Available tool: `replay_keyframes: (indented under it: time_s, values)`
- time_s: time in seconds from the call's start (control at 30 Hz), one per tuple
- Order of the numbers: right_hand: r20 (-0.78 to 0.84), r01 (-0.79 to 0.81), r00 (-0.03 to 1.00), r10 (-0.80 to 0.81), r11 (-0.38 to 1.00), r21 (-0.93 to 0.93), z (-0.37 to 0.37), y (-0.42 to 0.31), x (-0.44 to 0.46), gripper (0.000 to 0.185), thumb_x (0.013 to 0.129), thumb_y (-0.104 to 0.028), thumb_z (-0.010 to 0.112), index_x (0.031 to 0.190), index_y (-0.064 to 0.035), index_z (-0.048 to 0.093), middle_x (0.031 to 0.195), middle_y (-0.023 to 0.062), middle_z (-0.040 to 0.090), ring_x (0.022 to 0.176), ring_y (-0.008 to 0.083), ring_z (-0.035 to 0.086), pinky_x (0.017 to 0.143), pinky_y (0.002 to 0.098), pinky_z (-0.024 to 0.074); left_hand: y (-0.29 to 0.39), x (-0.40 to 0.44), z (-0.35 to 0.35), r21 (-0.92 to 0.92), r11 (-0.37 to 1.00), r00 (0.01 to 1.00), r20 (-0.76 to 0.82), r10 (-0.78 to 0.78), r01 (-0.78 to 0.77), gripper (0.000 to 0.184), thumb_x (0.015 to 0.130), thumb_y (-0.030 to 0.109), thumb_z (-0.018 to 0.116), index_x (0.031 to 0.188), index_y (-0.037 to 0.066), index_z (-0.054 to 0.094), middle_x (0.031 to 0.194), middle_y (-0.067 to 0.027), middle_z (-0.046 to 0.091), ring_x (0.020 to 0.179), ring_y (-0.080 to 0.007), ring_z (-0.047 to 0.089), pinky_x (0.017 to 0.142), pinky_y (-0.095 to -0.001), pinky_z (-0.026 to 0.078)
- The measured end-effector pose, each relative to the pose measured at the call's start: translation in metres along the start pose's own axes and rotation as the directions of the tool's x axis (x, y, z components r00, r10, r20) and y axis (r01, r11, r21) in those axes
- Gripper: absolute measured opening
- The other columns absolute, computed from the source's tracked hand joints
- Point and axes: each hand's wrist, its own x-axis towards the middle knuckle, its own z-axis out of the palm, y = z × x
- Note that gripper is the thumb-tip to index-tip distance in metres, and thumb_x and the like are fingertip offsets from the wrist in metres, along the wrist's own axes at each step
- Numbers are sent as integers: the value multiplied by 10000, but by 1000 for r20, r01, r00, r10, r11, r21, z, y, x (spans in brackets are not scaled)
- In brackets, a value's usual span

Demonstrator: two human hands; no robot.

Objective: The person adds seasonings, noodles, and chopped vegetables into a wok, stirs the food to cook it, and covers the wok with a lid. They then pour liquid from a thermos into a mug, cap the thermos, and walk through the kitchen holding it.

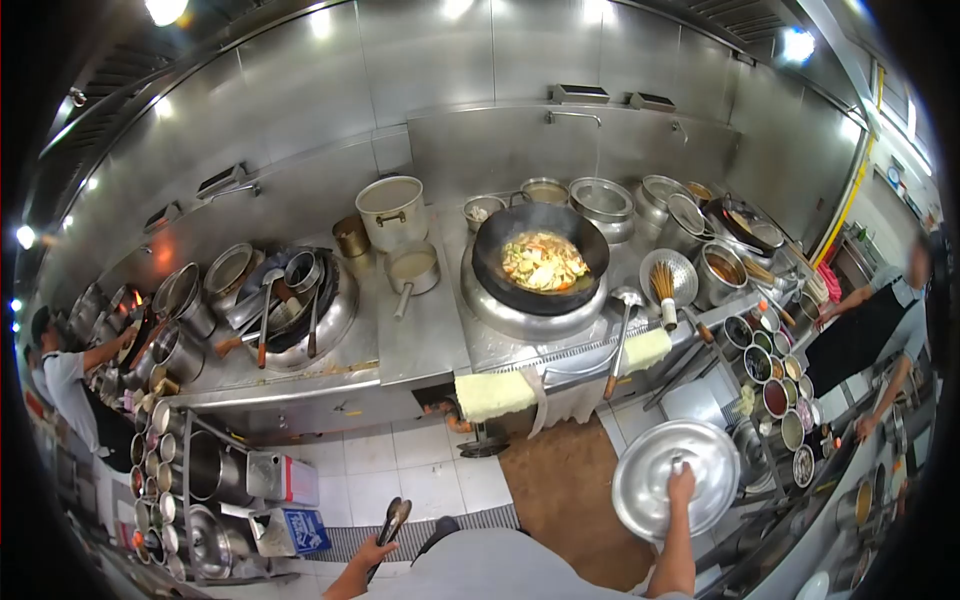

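Lid [643, 474] gleams round and silvery, right hand [681, 487] gripping it, left hand [374, 554] clutching tongs [394, 520]

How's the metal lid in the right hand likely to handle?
The lid looks like smooth metal, so it probably won't flex. Gripped only at its central knob, it may tilt in the right hand. Being round, it could roll on edge.

A tall steel pot [391, 212] stands on a metal counter [420, 345], with a long-handled saucepan [412, 268] just in front. Toward the right, a bamboo brush [663, 284] rests in a perforated bowl [684, 274]. A pale yellow cloth [497, 394] lies along the counter's front edge. At right, a person in a dark apron [852, 330] stands beside crowded ingredient containers [775, 400].
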Motion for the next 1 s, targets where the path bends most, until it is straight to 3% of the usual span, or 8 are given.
replay_keyframes:
  time_s: [0.1,0.27,0.3,0.37,0.53,0.77,0.93,1.0]
  values:
    - [-176,27,984,-10,995,94,-57,-39,75,444,844,-132,634,1255,26,577,1206,263,621,1140,420,579,984,453,446,11,39,7,74,992,994,7,105,-105,790,681,634,799,1073,-24,601,775,-97,638,696,-208,619,641,-353,502]
    - [-401,294,898,-180,924,244,-128,-125,205,439,880,-152,647,1256,59,567,1189,273,634,1105,388,611,969,417,443,84,72,-5,31,999,1000,10,-20,20,778,680,567,835,1101,-34,575,789,-86,650,681,-180,619,623,-321,507]
    - [-510,434,822,-253,858,274,-123,-133,245,426,889,-145,635,1265,46,570,959,131,651,807,207,605,744,333,493,85,86,-5,32,999,1000,20,-17,17,778,680,567,835,1101,-34,575,789,-86,650,681,-180,619,623,-321,507]
    - [-194,228,972,-132,721,654,-164,-221,258,406,926,-143,605,1298,-3,526,748,-31,506,589,35,449,484,218,345,91,113,-2,-79,997,999,-35,23,-26,734,700,499,848,1108,-37,555,755,-76,643,663,-165,616,599,-309,504]
    - [-24,206,961,-274,659,724,-160,-397,311,494,856,-125,635,1308,30,513,754,16,577,619,93,527,556,248,425,121,143,2,-252,966,995,-90,41,-62,658,732,428,850,1085,-26,529,707,-57,610,580,-141,592,520,-286,503]
    - [229,33,877,-423,529,848,21,-561,389,603,808,11,613,1387,43,448,755,105,634,557,172,574,504,304,470,138,133,27,-352,935,965,-257,-46,-50,640,729,390,856,1078,-29,522,687,-33,591,560,-124,565,498,-275,471]
    - [281,138,825,-490,658,740,129,-621,384,513,819,-3,591,1328,19,533,884,150,686,605,170,607,574,313,501,145,68,73,-488,873,925,-329,-189,4,680,728,367,859,1123,-54,500,731,-60,614,574,-126,574,497,-276,469]
    - [184,329,834,-520,737,590,165,-636,386,469,811,-46,629,1278,-16,598,1042,188,700,786,261,685,731,359,534,149,30,109,-585,810,851,-402,-338,45,660,741,355,852,1124,-45,494,748,-66,614,583,-130,575,497,-289,475]
